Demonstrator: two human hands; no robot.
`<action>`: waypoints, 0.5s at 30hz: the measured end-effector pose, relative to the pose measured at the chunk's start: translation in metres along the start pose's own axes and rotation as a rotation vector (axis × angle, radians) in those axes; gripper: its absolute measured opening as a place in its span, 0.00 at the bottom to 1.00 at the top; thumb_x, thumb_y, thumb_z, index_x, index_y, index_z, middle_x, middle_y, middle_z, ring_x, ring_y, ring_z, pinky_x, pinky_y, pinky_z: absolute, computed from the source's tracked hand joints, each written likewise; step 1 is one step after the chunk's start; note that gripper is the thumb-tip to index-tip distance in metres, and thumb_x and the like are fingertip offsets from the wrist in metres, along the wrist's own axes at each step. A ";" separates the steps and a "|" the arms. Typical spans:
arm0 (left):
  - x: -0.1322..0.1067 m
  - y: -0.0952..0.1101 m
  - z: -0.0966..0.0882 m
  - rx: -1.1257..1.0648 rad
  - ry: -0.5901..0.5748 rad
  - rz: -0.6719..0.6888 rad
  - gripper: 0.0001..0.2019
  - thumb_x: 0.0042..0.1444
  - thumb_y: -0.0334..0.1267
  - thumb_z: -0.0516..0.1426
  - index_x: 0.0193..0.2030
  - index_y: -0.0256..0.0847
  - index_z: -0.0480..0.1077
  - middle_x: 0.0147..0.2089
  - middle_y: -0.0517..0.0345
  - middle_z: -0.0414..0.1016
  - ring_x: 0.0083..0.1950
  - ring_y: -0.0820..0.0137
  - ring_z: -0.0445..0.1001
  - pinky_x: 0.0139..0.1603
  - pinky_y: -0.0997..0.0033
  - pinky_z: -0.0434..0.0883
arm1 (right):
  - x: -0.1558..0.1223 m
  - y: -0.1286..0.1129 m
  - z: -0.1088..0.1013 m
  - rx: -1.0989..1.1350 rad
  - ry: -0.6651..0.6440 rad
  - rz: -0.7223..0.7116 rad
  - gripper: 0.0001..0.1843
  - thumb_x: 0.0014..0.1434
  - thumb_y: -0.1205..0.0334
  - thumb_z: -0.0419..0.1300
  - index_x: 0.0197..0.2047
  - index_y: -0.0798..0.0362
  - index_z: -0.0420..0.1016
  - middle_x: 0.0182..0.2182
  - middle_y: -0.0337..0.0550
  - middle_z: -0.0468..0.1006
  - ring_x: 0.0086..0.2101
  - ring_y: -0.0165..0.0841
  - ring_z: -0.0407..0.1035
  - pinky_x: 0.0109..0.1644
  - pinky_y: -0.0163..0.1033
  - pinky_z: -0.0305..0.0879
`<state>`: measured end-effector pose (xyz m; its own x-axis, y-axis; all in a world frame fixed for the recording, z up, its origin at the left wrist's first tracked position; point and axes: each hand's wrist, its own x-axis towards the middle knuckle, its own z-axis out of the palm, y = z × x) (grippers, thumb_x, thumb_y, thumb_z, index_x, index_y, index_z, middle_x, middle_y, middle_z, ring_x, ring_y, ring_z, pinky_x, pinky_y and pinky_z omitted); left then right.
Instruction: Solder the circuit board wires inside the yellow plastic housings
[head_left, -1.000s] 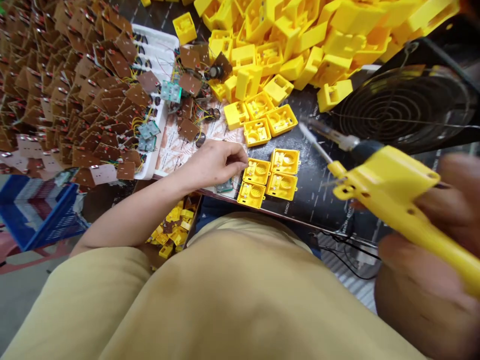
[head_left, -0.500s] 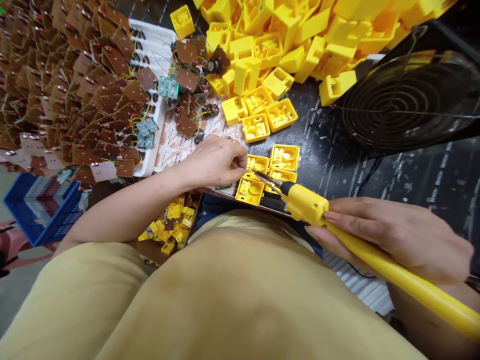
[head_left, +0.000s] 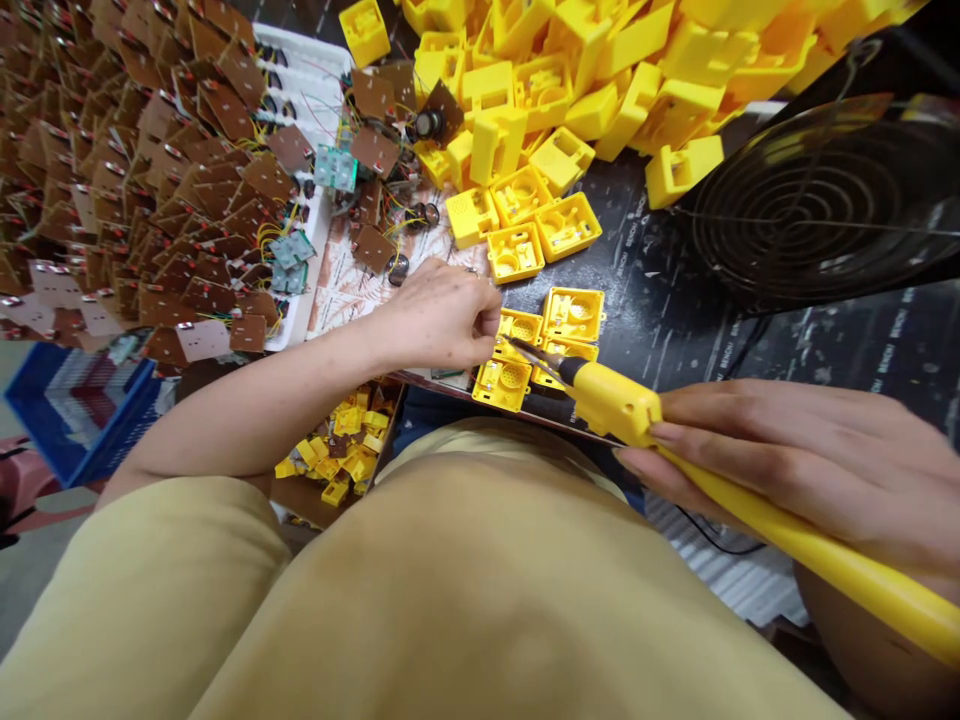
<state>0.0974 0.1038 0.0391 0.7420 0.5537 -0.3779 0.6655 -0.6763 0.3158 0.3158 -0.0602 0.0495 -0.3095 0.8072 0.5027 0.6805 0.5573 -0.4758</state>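
Observation:
My right hand (head_left: 810,470) is wrapped around a yellow soldering iron (head_left: 615,400), whose dark metal tip reaches left over small open yellow plastic cases (head_left: 501,384). These cases sit in a tight group near the table's front edge, hollow side up, with small metal parts inside. At the group's left side, my left hand (head_left: 446,312) is closed in a pinch close to the iron's tip. Whatever its fingertips hold is hidden. Behind the group lie more open yellow cases (head_left: 566,228).
Brown circuit boards (head_left: 202,200) with wires crowd a white foam tray (head_left: 304,310) at left. A heap of yellow cases (head_left: 517,90) stands at the back. A black fan (head_left: 810,210) is at right. Below the table are a box of yellow parts (head_left: 349,445) and a blue crate (head_left: 82,420).
The view has shifted very slightly. Both hands and the soldering iron keep nearly the same place over the group of cases.

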 end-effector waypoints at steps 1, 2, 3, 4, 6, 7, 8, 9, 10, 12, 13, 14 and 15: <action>0.000 0.000 -0.001 0.006 -0.007 0.001 0.05 0.51 0.34 0.58 0.31 0.40 0.77 0.33 0.56 0.80 0.41 0.61 0.79 0.54 0.57 0.69 | 0.000 0.003 -0.001 -0.013 -0.005 -0.072 0.12 0.56 0.64 0.73 0.39 0.52 0.74 0.31 0.37 0.79 0.30 0.25 0.75 0.37 0.29 0.75; 0.000 0.000 -0.001 0.011 -0.014 0.004 0.06 0.51 0.34 0.58 0.31 0.40 0.77 0.33 0.56 0.80 0.41 0.61 0.79 0.54 0.57 0.69 | -0.001 0.006 -0.002 -0.020 -0.011 -0.113 0.13 0.55 0.64 0.73 0.39 0.54 0.74 0.30 0.38 0.79 0.30 0.25 0.75 0.37 0.29 0.75; 0.000 0.001 -0.002 0.016 -0.019 0.006 0.06 0.51 0.34 0.58 0.31 0.40 0.78 0.33 0.56 0.80 0.41 0.62 0.79 0.54 0.57 0.69 | -0.001 0.009 -0.002 -0.023 -0.009 -0.114 0.13 0.55 0.65 0.73 0.39 0.54 0.73 0.30 0.39 0.79 0.29 0.25 0.75 0.36 0.28 0.74; 0.000 0.001 -0.002 0.021 -0.024 0.008 0.06 0.51 0.34 0.58 0.32 0.41 0.78 0.33 0.57 0.80 0.41 0.62 0.79 0.54 0.58 0.70 | -0.001 0.010 -0.002 -0.020 -0.012 -0.102 0.13 0.56 0.66 0.73 0.39 0.54 0.73 0.29 0.38 0.79 0.29 0.25 0.74 0.35 0.28 0.74; 0.001 0.000 -0.002 0.029 -0.027 0.008 0.06 0.51 0.34 0.58 0.32 0.41 0.78 0.33 0.57 0.80 0.40 0.63 0.79 0.52 0.60 0.70 | 0.001 0.009 0.000 -0.005 0.002 -0.097 0.12 0.56 0.66 0.72 0.39 0.54 0.73 0.29 0.38 0.78 0.28 0.25 0.74 0.33 0.28 0.74; 0.001 0.000 -0.002 0.032 -0.026 0.009 0.06 0.51 0.34 0.58 0.31 0.41 0.78 0.32 0.57 0.80 0.40 0.63 0.79 0.51 0.60 0.70 | 0.002 0.008 0.001 0.000 0.003 -0.081 0.12 0.57 0.66 0.71 0.39 0.53 0.72 0.29 0.38 0.78 0.28 0.25 0.74 0.34 0.28 0.74; 0.002 -0.001 -0.001 0.034 -0.023 0.012 0.06 0.51 0.34 0.58 0.31 0.41 0.78 0.32 0.57 0.80 0.40 0.63 0.78 0.50 0.61 0.70 | 0.003 0.007 0.002 -0.002 -0.007 -0.063 0.11 0.57 0.66 0.71 0.39 0.53 0.72 0.29 0.38 0.78 0.29 0.25 0.74 0.35 0.29 0.75; 0.002 -0.001 -0.001 0.035 -0.016 0.017 0.06 0.50 0.34 0.58 0.31 0.41 0.78 0.32 0.57 0.79 0.39 0.63 0.78 0.50 0.61 0.70 | 0.005 0.006 0.003 -0.011 -0.020 -0.065 0.11 0.58 0.66 0.71 0.39 0.53 0.72 0.29 0.37 0.78 0.29 0.25 0.74 0.35 0.29 0.75; 0.002 -0.002 0.000 0.037 -0.010 0.026 0.06 0.50 0.34 0.58 0.31 0.41 0.78 0.32 0.58 0.79 0.39 0.64 0.78 0.50 0.62 0.69 | 0.007 0.007 0.004 -0.015 -0.027 -0.079 0.11 0.59 0.65 0.70 0.39 0.52 0.72 0.29 0.37 0.78 0.28 0.25 0.74 0.35 0.29 0.76; 0.002 -0.002 0.000 0.046 0.002 0.040 0.06 0.50 0.34 0.58 0.30 0.41 0.77 0.31 0.58 0.79 0.39 0.64 0.78 0.50 0.62 0.69 | 0.009 0.008 0.004 -0.007 -0.039 -0.114 0.09 0.61 0.65 0.69 0.39 0.52 0.71 0.29 0.36 0.78 0.27 0.25 0.74 0.35 0.29 0.76; 0.002 -0.002 0.001 0.052 0.004 0.045 0.06 0.50 0.34 0.58 0.30 0.41 0.77 0.31 0.58 0.79 0.39 0.64 0.78 0.50 0.62 0.69 | 0.010 0.009 0.004 0.001 -0.044 -0.133 0.09 0.61 0.65 0.68 0.39 0.51 0.71 0.28 0.36 0.78 0.27 0.24 0.73 0.34 0.28 0.75; 0.002 -0.002 0.001 0.056 0.004 0.047 0.06 0.50 0.34 0.58 0.30 0.41 0.77 0.31 0.58 0.79 0.39 0.64 0.78 0.51 0.61 0.69 | 0.009 0.010 0.003 0.013 -0.043 -0.144 0.08 0.61 0.65 0.68 0.38 0.50 0.71 0.28 0.35 0.77 0.27 0.24 0.73 0.34 0.28 0.75; 0.002 -0.002 0.000 0.060 0.000 0.047 0.06 0.51 0.34 0.58 0.30 0.41 0.77 0.31 0.58 0.78 0.39 0.64 0.78 0.51 0.61 0.69 | 0.006 0.011 0.002 0.013 -0.039 -0.118 0.08 0.61 0.64 0.68 0.38 0.49 0.71 0.27 0.34 0.77 0.27 0.24 0.74 0.33 0.28 0.75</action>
<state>0.0977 0.1064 0.0372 0.7725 0.5206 -0.3635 0.6237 -0.7296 0.2806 0.3199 -0.0487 0.0462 -0.4130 0.7427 0.5271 0.6293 0.6511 -0.4244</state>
